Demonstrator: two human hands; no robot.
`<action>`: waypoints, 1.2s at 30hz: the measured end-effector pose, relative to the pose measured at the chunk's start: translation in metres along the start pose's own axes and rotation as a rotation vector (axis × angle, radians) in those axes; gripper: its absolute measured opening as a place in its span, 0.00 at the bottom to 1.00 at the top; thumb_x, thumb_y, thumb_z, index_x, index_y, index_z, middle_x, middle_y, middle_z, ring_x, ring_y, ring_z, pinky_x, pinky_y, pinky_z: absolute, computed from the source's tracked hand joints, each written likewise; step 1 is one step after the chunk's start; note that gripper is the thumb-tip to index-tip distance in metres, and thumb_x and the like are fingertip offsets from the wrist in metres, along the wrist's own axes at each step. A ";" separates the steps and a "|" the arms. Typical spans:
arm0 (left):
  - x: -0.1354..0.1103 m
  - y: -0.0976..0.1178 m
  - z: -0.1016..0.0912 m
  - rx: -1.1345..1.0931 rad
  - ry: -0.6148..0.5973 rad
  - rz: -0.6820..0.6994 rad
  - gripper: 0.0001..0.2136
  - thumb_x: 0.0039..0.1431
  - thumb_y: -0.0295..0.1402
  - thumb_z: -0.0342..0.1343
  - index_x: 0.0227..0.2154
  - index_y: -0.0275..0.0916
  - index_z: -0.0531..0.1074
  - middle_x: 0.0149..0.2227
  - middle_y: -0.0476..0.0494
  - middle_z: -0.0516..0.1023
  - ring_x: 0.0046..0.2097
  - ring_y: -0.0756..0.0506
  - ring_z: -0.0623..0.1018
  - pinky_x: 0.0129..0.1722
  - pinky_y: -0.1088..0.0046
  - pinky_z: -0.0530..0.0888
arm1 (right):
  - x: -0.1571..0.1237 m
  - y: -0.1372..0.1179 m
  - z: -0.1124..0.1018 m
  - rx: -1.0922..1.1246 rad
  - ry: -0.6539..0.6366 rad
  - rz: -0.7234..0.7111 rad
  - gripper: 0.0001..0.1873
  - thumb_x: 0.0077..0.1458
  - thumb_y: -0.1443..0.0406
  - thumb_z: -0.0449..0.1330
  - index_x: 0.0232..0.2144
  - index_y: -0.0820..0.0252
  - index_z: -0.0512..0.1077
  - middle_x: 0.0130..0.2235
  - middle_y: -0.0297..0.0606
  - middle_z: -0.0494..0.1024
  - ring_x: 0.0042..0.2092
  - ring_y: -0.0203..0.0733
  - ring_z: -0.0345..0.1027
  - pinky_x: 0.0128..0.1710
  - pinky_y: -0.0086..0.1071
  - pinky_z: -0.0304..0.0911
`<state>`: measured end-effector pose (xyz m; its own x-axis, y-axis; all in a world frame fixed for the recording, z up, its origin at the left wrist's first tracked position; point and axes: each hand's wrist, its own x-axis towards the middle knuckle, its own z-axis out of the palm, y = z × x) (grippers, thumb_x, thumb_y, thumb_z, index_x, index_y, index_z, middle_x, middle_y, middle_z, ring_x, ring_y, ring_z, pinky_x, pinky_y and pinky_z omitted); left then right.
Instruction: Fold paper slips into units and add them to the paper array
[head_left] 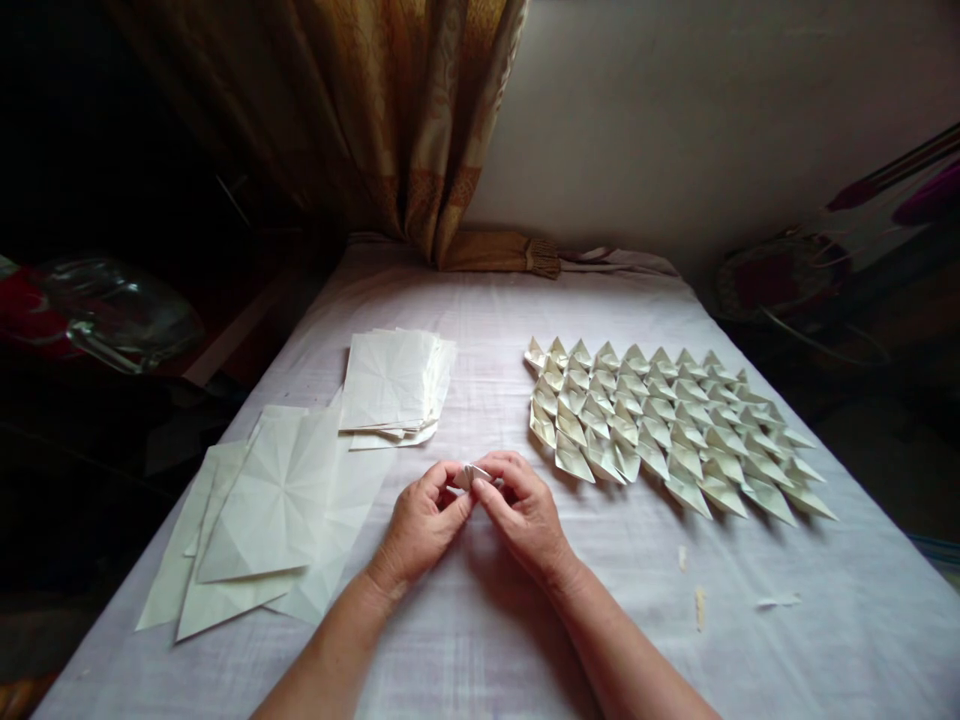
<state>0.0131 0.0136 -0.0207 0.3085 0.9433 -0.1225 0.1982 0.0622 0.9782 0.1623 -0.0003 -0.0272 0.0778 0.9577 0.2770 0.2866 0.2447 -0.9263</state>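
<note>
Between my two hands, over the middle of the table, is a small folded piece of paper (pixel 471 476). The fingers of my left hand (pixel 424 520) pinch it from the left. From the right, the thumb and fingers of my right hand (pixel 525 510) press on it too. My fingers cover much of its shape. To the right lie rows of pointed folded paper pieces (pixel 660 420), set close together. Beyond my left hand sits a stack of creased paper squares (pixel 386 385). Larger creased sheets (pixel 274 500) overlap at the left.
A pale cloth (pixel 480 640) covers the table. Small paper scraps (pixel 700 608) lie at the right front. A patterned curtain (pixel 435 130) hangs at the far edge, its fringed tie (pixel 541 257) resting on the cloth. A clear plastic container (pixel 124 310) stands off the left side.
</note>
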 end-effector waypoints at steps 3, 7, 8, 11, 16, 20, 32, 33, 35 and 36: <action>-0.001 -0.002 0.002 0.070 0.149 0.000 0.12 0.56 0.39 0.58 0.40 0.39 0.69 0.37 0.47 0.77 0.30 0.50 0.77 0.33 0.75 0.74 | 0.001 0.000 -0.002 -0.033 0.025 -0.105 0.08 0.57 0.66 0.59 0.37 0.55 0.78 0.35 0.39 0.77 0.36 0.39 0.72 0.30 0.28 0.68; -0.003 0.001 0.002 0.012 0.123 -0.079 0.16 0.57 0.47 0.56 0.37 0.38 0.71 0.35 0.45 0.77 0.29 0.49 0.77 0.22 0.79 0.71 | -0.002 0.005 -0.003 -0.229 0.098 -0.235 0.11 0.60 0.66 0.58 0.42 0.51 0.78 0.41 0.42 0.80 0.42 0.44 0.75 0.43 0.37 0.71; -0.004 0.003 0.002 -0.032 0.079 -0.103 0.18 0.56 0.49 0.56 0.37 0.37 0.71 0.34 0.44 0.77 0.29 0.48 0.77 0.18 0.80 0.69 | -0.002 0.006 -0.003 -0.290 0.103 -0.257 0.11 0.60 0.65 0.58 0.42 0.51 0.78 0.43 0.43 0.80 0.43 0.45 0.75 0.44 0.39 0.71; -0.005 0.007 0.003 -0.109 0.039 -0.127 0.23 0.53 0.52 0.58 0.41 0.36 0.71 0.33 0.44 0.77 0.27 0.49 0.76 0.14 0.82 0.66 | -0.004 0.009 -0.001 -0.417 0.094 -0.317 0.12 0.61 0.65 0.56 0.43 0.51 0.78 0.45 0.44 0.80 0.45 0.45 0.75 0.44 0.39 0.71; -0.002 0.007 0.003 -0.142 0.125 -0.157 0.20 0.55 0.51 0.56 0.36 0.36 0.68 0.26 0.51 0.74 0.19 0.54 0.70 0.13 0.83 0.65 | -0.005 0.004 0.000 -0.353 0.010 -0.362 0.15 0.58 0.68 0.57 0.46 0.52 0.75 0.47 0.44 0.78 0.46 0.43 0.73 0.45 0.38 0.71; 0.001 0.010 0.001 -0.256 0.156 -0.210 0.21 0.51 0.50 0.58 0.38 0.37 0.67 0.35 0.44 0.78 0.25 0.51 0.77 0.14 0.83 0.65 | -0.003 -0.001 0.000 -0.199 0.058 -0.247 0.17 0.55 0.69 0.55 0.47 0.55 0.72 0.47 0.45 0.76 0.47 0.44 0.72 0.41 0.36 0.71; -0.001 0.008 0.001 -0.235 0.099 -0.211 0.26 0.51 0.48 0.59 0.47 0.35 0.69 0.35 0.44 0.79 0.30 0.48 0.79 0.16 0.82 0.68 | -0.001 -0.001 0.002 0.026 0.073 0.045 0.06 0.55 0.62 0.60 0.30 0.58 0.74 0.44 0.44 0.76 0.37 0.39 0.72 0.27 0.27 0.66; -0.001 0.008 0.002 -0.219 0.094 -0.206 0.26 0.51 0.48 0.59 0.48 0.35 0.69 0.35 0.43 0.79 0.30 0.48 0.79 0.16 0.82 0.69 | -0.001 -0.001 0.002 0.038 0.073 0.051 0.07 0.56 0.62 0.59 0.30 0.58 0.74 0.42 0.43 0.77 0.37 0.39 0.72 0.28 0.27 0.67; 0.000 0.007 0.002 -0.194 0.081 -0.196 0.25 0.52 0.48 0.59 0.47 0.35 0.71 0.35 0.43 0.79 0.30 0.48 0.79 0.16 0.82 0.69 | 0.000 0.000 0.003 0.066 0.072 0.069 0.07 0.57 0.63 0.59 0.29 0.58 0.75 0.36 0.40 0.78 0.37 0.40 0.73 0.31 0.28 0.68; 0.000 0.006 0.002 -0.185 0.080 -0.190 0.25 0.52 0.49 0.58 0.46 0.34 0.72 0.34 0.43 0.79 0.30 0.48 0.78 0.16 0.82 0.69 | 0.000 0.001 0.003 0.078 0.077 0.082 0.07 0.57 0.63 0.59 0.29 0.58 0.75 0.34 0.39 0.78 0.36 0.39 0.73 0.31 0.28 0.68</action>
<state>0.0165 0.0130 -0.0147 0.2065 0.9313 -0.3001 0.0699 0.2919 0.9539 0.1596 0.0003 -0.0286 0.1721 0.9612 0.2156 0.2018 0.1798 -0.9628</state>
